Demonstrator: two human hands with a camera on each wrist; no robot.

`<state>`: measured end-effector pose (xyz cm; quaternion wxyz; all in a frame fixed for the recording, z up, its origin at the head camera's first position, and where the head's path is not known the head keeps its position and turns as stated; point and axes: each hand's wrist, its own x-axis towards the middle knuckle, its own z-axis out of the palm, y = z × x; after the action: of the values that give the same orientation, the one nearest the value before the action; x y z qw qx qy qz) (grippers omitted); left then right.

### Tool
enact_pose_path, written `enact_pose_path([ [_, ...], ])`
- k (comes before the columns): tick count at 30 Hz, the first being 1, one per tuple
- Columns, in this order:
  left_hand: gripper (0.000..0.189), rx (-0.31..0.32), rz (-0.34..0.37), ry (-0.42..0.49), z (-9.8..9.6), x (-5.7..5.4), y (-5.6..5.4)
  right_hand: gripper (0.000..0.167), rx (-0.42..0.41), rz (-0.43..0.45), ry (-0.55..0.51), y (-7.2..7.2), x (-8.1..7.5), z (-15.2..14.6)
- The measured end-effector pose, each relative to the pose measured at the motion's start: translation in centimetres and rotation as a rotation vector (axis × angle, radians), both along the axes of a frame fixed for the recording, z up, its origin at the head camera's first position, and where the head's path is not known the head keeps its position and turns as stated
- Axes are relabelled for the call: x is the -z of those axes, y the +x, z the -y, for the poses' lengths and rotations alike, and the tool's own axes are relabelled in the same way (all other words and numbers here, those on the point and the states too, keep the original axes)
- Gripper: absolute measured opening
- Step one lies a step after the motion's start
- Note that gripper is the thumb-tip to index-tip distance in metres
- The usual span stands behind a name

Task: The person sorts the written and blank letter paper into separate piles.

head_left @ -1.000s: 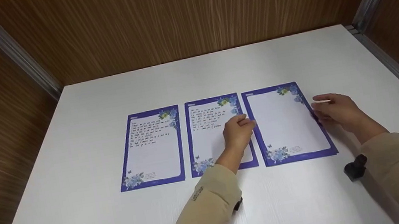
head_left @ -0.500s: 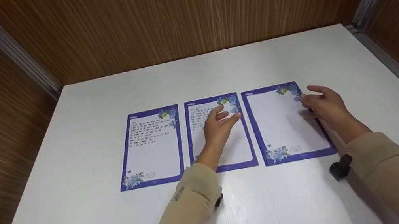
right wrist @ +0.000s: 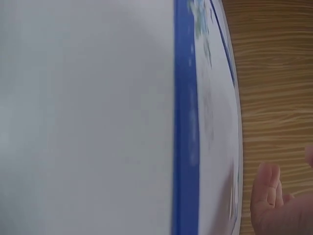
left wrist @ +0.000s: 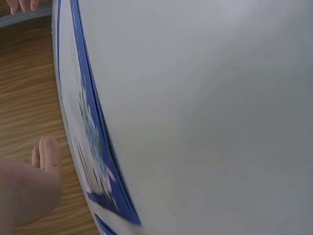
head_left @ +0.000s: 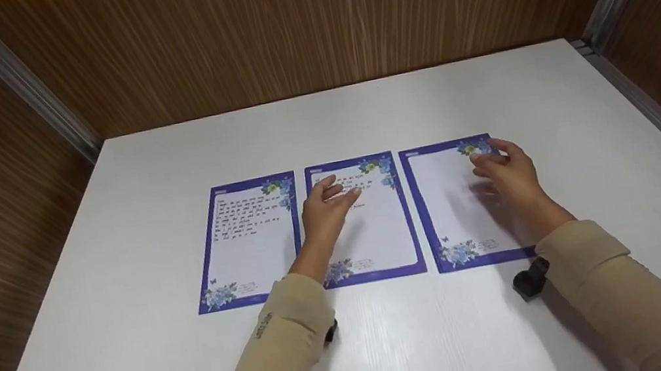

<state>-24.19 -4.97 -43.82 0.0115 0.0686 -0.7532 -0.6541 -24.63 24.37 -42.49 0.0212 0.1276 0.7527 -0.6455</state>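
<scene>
Three purple-bordered sheets of stationery with blue flowers lie side by side in the head view. Handwriting covers the upper part of the left sheet (head_left: 256, 260) and of the middle sheet (head_left: 381, 230); the right sheet (head_left: 443, 207) shows no writing. Over the middle sheet is my left hand (head_left: 324, 218), thumb and fingers apart, holding nothing and covering some of the lines. My right hand (head_left: 514, 179) is over the right sheet's upper right part, fingers loosely bent with nothing in them, and its shadow falls on the paper. Both wrist views show the hands raised above the sheets.
The sheets lie on a white table (head_left: 168, 165), narrow gaps between them. Wood-grain panels (head_left: 305, 23) stand behind and at both sides, with metal strips at the corners. A small black device (head_left: 531, 280) sits under the right wrist.
Both hands have moved left: the left from the gap beside the right sheet to the middle sheet's left part, the right from beyond the right sheet's edge to above it. The sheets stay put.
</scene>
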Motion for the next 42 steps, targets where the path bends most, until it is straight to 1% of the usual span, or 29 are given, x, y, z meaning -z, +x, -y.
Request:
enact_pose_path([
  [5,0.056,-0.052,0.015,-0.007,1.8,0.0,-0.2,0.074,-0.024,-0.04,0.004,-0.2,0.1,1.7],
  [9,0.056,-0.083,0.028,-0.012,3.1,0.0,-0.3,0.073,-0.033,-0.036,-0.052,-0.5,0.3,3.3],
  [11,0.056,-0.092,0.025,-0.008,3.8,0.1,-0.3,0.072,-0.037,-0.035,-0.079,-0.6,0.5,4.1],
  [16,0.057,-0.102,0.014,0.027,5.5,0.2,-0.2,0.068,-0.054,-0.018,-0.075,-0.9,0.6,6.2],
  [23,0.059,-0.134,0.069,0.036,7.6,0.0,0.0,0.066,-0.092,-0.018,-0.092,-0.9,0.8,9.2],
  [32,0.059,-0.184,0.094,0.058,10.3,0.0,0.2,0.064,-0.116,0.006,-0.095,-0.7,1.0,12.6],
  [37,0.06,-0.193,0.084,0.044,12.1,0.0,0.5,0.064,-0.138,0.018,-0.089,-0.5,1.0,14.2],
  [40,0.06,-0.2,0.077,0.032,13.1,-0.1,0.7,0.063,-0.154,0.013,-0.105,-0.3,1.1,15.2],
  [42,0.06,-0.212,0.087,0.021,13.7,-0.1,0.8,0.063,-0.158,0.008,-0.122,-0.2,1.2,15.8],
])
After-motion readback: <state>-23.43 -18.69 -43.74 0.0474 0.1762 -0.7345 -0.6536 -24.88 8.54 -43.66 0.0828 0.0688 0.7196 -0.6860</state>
